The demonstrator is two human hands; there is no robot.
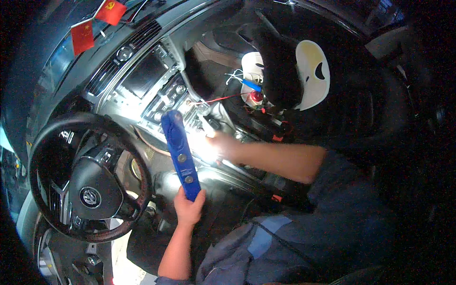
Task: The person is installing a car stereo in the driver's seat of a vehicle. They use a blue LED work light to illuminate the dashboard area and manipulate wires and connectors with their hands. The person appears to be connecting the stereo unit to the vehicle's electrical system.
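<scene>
My left hand (188,207) grips the lower end of a long, narrow blue work light (178,154), which has two round metal discs on the side facing up. It is held up in front of the centre console (164,102), and strong white light falls on the console beyond it. My right hand (222,146) reaches across to the console beside the gear lever (208,124). Motion and glare smear its fingers, so whether it holds anything cannot be made out. A thin red wire (216,100) runs from the console toward the passenger side.
The steering wheel (90,178) is at the left. White cushion-like pieces (313,76) with black markings lie on the passenger side, near a blue-handled tool (251,85) and a red round object (255,95). Two small red flags (82,38) stand on the dashboard.
</scene>
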